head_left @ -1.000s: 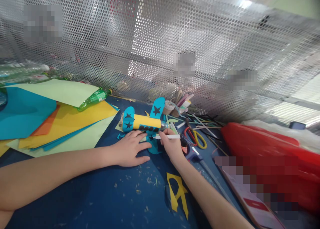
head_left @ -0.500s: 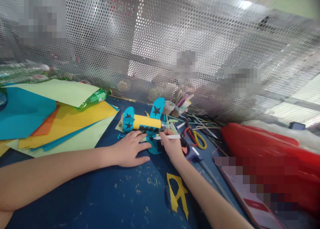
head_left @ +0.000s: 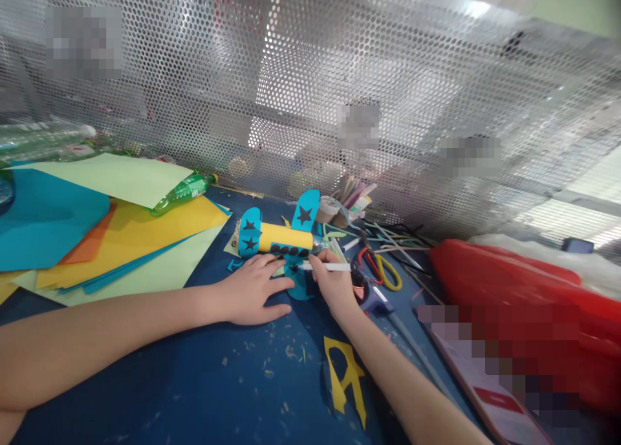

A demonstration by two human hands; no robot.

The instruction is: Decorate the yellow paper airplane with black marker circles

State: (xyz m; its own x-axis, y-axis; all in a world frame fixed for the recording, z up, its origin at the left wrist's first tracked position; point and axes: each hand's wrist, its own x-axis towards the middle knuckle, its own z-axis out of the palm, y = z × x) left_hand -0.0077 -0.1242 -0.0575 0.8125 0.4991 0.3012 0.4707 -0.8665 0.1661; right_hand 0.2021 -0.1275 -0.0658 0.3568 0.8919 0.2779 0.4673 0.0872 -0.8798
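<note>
A model plane lies on the blue table, its bottle body (head_left: pixel 280 235) wrapped in yellow paper with a row of black dots. Blue paper wings stick out of it; black stars mark the far wing (head_left: pixel 313 202) and the tail pieces (head_left: pixel 250 217). My left hand (head_left: pixel 257 291) lies with fingers spread at the plane's near side, fingertips against the body and near wing (head_left: pixel 301 292). My right hand (head_left: pixel 334 288) pinches a white marker (head_left: pixel 334 267), its tip at a dark mark on the near wing. My left fingers partly hide that wing.
Coloured paper sheets (head_left: pixel 140 231) and a green bottle (head_left: pixel 184 193) lie left. Scissors (head_left: pixel 388 273), a glue gun (head_left: pixel 376 299) and thin sticks lie right of the plane. A yellow paper scrap (head_left: pixel 337 374), phone (head_left: pixel 480 380) and red bag (head_left: pixel 509 277) are nearer. Perforated metal mesh (head_left: pixel 194 76) stands behind.
The marker in my right hand has shifted very slightly at the near wing. My left hand and the plane stay in place.
</note>
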